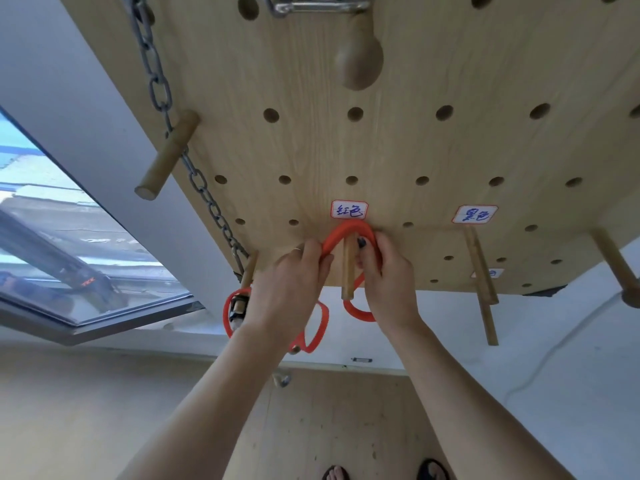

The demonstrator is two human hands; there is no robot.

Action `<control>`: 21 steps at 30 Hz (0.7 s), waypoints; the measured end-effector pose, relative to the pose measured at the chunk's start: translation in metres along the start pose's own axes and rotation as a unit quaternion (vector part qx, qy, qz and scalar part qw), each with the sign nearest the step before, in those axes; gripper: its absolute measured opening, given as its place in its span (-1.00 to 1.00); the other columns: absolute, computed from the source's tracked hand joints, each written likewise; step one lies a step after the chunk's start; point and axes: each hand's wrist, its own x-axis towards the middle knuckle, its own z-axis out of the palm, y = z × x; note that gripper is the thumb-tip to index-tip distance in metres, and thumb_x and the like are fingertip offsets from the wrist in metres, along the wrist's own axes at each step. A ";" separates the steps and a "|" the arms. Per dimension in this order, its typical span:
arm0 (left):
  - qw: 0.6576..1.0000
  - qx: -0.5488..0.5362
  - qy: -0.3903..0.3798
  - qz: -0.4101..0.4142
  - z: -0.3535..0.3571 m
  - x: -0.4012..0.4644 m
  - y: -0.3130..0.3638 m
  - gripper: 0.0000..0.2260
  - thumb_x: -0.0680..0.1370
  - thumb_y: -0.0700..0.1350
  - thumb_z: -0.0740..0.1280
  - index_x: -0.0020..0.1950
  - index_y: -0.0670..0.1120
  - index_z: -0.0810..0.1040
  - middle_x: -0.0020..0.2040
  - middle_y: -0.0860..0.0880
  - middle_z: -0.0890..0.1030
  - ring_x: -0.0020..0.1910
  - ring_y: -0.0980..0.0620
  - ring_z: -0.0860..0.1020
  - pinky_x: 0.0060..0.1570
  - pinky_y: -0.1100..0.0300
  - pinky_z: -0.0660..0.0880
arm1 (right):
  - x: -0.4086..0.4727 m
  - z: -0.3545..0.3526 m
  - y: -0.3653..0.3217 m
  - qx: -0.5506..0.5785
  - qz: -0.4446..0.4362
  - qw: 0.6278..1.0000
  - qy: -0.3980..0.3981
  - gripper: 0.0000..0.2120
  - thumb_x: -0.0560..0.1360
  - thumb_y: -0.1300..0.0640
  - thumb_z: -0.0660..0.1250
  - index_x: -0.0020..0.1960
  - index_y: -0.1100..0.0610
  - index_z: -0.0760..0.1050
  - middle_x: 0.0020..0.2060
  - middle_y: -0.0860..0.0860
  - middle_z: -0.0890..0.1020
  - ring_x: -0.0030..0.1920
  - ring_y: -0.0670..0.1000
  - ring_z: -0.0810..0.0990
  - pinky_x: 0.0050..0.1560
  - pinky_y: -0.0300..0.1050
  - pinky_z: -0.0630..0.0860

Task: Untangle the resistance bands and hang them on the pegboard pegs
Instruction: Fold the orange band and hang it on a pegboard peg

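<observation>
A red resistance band (346,229) loops over a wooden peg (348,271) on the wooden pegboard (381,140), just under a white label with blue writing (349,210). My left hand (289,282) grips the band's left strand beside the peg. My right hand (388,275) pinches the right strand on the peg's other side. More red band loops hang below my hands (320,323), with a handle end (237,308) at the left. How the lower strands connect is hidden by my wrists.
A grey chain (162,98) hangs across the board's left side past a long peg (168,157). Bare pegs (481,271) stand right of a second label (475,214). A round wooden knob (360,60) and a metal carabiner (318,3) sit higher. A window (52,237) is at left.
</observation>
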 end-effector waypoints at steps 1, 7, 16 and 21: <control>0.999 0.040 0.004 0.004 -0.007 0.001 -0.002 -0.68 0.70 0.16 -0.07 0.06 -0.02 0.33 -0.28 0.07 0.51 -0.40 0.03 0.52 -0.32 0.03 0.61 | 0.000 0.000 0.000 -0.003 -0.004 1.000 0.003 -0.78 0.68 0.01 0.18 0.13 0.08 0.55 -0.24 -0.19 0.62 -0.26 -0.13 0.61 -0.20 -0.27 0.55; 0.994 0.071 -0.086 0.004 -0.029 0.010 0.009 -0.72 0.72 0.14 -0.07 0.07 -0.03 0.28 -0.32 0.07 0.44 -0.42 0.05 0.47 -0.33 0.10 0.54 | 0.000 0.001 0.003 -0.005 0.000 1.000 0.013 -0.79 0.69 0.03 0.18 0.09 0.08 0.56 -0.25 -0.07 0.65 -0.27 0.01 0.62 -0.17 0.10 0.61; 0.970 0.214 -0.118 0.006 -0.022 0.008 0.033 -0.91 0.70 -0.14 0.19 0.15 -0.11 0.30 -0.34 0.03 0.30 -0.51 0.07 0.24 -0.53 0.22 0.18 | 0.000 -0.001 0.000 0.001 0.015 1.000 0.006 -0.81 0.70 0.04 0.19 0.09 0.08 0.56 -0.26 -0.07 0.64 -0.26 0.02 0.60 -0.16 0.07 0.58; 0.985 0.153 -0.074 0.032 -0.010 0.007 0.018 -0.89 0.73 -0.06 0.10 0.09 -0.09 0.29 -0.35 0.06 0.35 -0.50 0.07 0.36 -0.48 0.20 0.36 | -0.001 -0.001 -0.003 0.006 0.030 1.000 0.001 -0.79 0.70 0.03 0.19 0.11 0.08 0.57 -0.21 -0.16 0.65 -0.18 -0.10 0.63 -0.10 -0.07 0.60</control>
